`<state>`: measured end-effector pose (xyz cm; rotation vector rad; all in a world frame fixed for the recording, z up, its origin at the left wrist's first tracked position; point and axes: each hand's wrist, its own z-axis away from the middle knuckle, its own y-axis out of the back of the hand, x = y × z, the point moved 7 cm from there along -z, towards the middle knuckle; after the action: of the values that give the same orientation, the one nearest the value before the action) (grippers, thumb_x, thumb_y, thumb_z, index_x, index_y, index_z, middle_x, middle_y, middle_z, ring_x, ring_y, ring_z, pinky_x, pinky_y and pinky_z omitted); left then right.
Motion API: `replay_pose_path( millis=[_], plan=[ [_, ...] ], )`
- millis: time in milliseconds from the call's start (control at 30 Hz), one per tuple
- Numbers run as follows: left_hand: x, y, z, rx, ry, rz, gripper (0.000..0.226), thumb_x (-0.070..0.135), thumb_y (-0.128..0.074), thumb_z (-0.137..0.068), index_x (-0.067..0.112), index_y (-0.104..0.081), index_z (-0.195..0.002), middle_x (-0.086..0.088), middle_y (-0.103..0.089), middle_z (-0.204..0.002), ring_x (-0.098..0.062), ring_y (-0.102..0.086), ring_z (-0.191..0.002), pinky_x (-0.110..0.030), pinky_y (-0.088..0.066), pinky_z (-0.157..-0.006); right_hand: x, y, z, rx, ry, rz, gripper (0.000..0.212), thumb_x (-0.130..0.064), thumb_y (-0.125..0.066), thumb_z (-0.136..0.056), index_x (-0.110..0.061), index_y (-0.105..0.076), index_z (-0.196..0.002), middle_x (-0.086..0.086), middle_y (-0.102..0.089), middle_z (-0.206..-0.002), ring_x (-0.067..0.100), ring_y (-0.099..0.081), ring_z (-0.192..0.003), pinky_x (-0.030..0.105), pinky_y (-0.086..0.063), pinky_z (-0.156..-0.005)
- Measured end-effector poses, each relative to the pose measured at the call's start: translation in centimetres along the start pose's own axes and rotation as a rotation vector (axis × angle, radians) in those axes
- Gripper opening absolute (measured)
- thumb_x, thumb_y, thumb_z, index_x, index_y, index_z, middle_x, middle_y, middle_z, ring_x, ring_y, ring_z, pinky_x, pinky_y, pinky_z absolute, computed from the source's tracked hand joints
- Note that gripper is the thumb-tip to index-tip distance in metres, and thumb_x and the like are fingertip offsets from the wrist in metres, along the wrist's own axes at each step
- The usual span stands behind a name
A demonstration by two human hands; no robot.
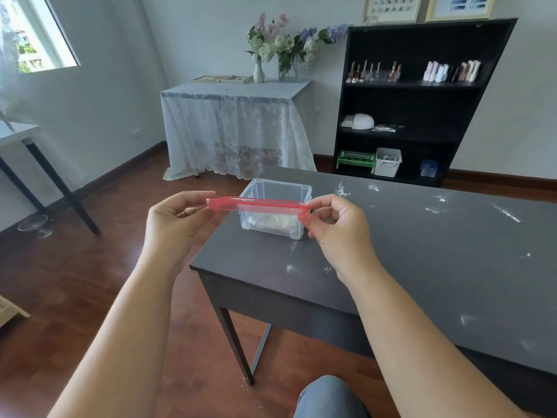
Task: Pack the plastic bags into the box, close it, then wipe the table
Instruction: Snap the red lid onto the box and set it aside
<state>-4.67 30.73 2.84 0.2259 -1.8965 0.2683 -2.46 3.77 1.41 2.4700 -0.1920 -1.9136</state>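
Closing step: left hand point(176, 220) and right hand point(337, 226) pinch the red lid point(256, 205) at its ends, above the box point(275, 208) holding bags point(272, 221). Next, lower toward 12 o'clock, align, press.

Soft daylight from the window point(36, 34) at left, faint shadows, wide-angle bending at edges.

At the far right stands a tall black bookshelf point(422, 98) with small bottles, a green plastic basket point(356, 159) and a white plastic bin point(388, 162). Left of it, a side table under a white lace cloth point(235, 128) carries two vases of flowers point(283, 46). A window point(33, 31) is far left.
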Motion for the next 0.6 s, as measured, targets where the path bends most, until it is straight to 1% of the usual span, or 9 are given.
replay_pose_path(
  millis=[67,133,200,267,300,367,433,500,600],
  plan=[
    [-0.5,-0.9,-0.5,-0.012,0.022,0.033,0.023,0.003,-0.080,-0.067,0.018,-0.077,-0.085,-0.004,-0.076,-0.079,-0.014,-0.073,-0.077,-0.017,-0.055,-0.069,0.2,0.4,-0.3,0.018,-0.030,-0.003,0.025,-0.002,-0.065,-0.085,-0.027,-0.068,-0.082,-0.002,-0.071,-0.072,0.011,-0.060,-0.060,0.035,-0.052,-0.060],
    [-1.3,-1.4,-1.3,-0.028,0.046,-0.013,0.024,0.016,-0.085,-0.062,0.022,-0.078,-0.084,-0.005,-0.076,-0.084,-0.018,-0.072,-0.084,-0.026,-0.058,-0.076,0.7,0.8,-0.8,0.046,-0.095,-0.037,0.032,0.004,-0.052,-0.086,-0.022,-0.069,-0.087,-0.003,-0.073,-0.078,0.006,-0.063,-0.062,0.029,-0.052,-0.062],
    [-2.3,-1.7,-2.5,-0.061,0.064,-0.100,0.024,0.017,-0.086,-0.066,0.025,-0.078,-0.087,-0.006,-0.076,-0.085,-0.021,-0.071,-0.084,-0.037,-0.056,-0.087,1.2,1.2,-1.6,0.077,-0.167,-0.108,0.025,-0.003,-0.051,-0.088,-0.017,-0.071,-0.087,-0.002,-0.074,-0.078,0.007,-0.064,-0.061,0.022,-0.052,-0.059],
    [-3.2,-2.0,-3.8,-0.098,0.085,-0.182,0.023,0.017,-0.085,-0.069,0.027,-0.078,-0.088,-0.011,-0.071,-0.080,-0.021,-0.063,-0.076,-0.046,-0.050,-0.090,1.6,1.3,-2.5,0.094,-0.206,-0.135,0.012,-0.017,-0.060,-0.089,-0.014,-0.070,-0.084,-0.001,-0.073,-0.077,0.009,-0.065,-0.061,0.019,-0.052,-0.056],
    [-3.6,-2.2,-4.3,-0.115,0.092,-0.209,0.024,0.019,-0.085,-0.068,0.028,-0.078,-0.089,-0.012,-0.068,-0.078,-0.022,-0.059,-0.075,-0.049,-0.049,-0.091,1.8,1.3,-2.9,0.099,-0.210,-0.119,0.013,-0.024,-0.065,-0.088,-0.012,-0.069,-0.083,0.000,-0.072,-0.078,0.009,-0.065,-0.062,0.019,-0.053,-0.057],
    [-4.0,-2.5,-5.4,-0.127,0.094,-0.261,0.024,0.026,-0.084,-0.066,0.031,-0.078,-0.089,-0.005,-0.070,-0.080,-0.018,-0.061,-0.075,-0.049,-0.050,-0.092,2.3,1.1,-3.7,0.107,-0.202,-0.076,0.020,-0.030,-0.072,-0.084,-0.011,-0.068,-0.082,0.007,-0.072,-0.083,0.012,-0.065,-0.067,0.026,-0.055,-0.066],
    [-4.3,-2.8,-6.0,-0.129,0.078,-0.313,0.025,0.034,-0.081,-0.066,0.035,-0.077,-0.090,0.006,-0.076,-0.084,-0.011,-0.070,-0.079,-0.043,-0.056,-0.088,2.7,0.6,-4.3,0.104,-0.186,-0.027,0.019,-0.027,-0.076,-0.081,-0.011,-0.067,-0.082,0.013,-0.071,-0.087,0.016,-0.062,-0.071,0.037,-0.055,-0.076],
    [-4.9,-3.1,-6.5,-0.129,0.086,-0.318,0.023,0.027,-0.077,-0.073,0.037,-0.076,-0.093,0.007,-0.076,-0.087,-0.011,-0.072,-0.084,-0.043,-0.056,-0.087,3.0,0.0,-4.8,0.095,-0.181,0.001,0.016,-0.023,-0.076,-0.081,-0.012,-0.066,-0.085,0.012,-0.071,-0.086,0.017,-0.062,-0.070,0.041,-0.055,-0.078],
    [-6.2,-3.1,-7.1,-0.129,0.124,-0.355,0.033,0.014,-0.062,-0.079,0.039,-0.075,-0.097,0.009,-0.076,-0.092,-0.014,-0.071,-0.092,-0.048,-0.055,-0.089,3.7,-0.6,-5.5,0.092,-0.186,0.021,0.017,-0.020,-0.075,-0.081,-0.016,-0.064,-0.093,0.010,-0.071,-0.091,0.020,-0.066,-0.073,0.043,-0.056,-0.079]
  ],
)
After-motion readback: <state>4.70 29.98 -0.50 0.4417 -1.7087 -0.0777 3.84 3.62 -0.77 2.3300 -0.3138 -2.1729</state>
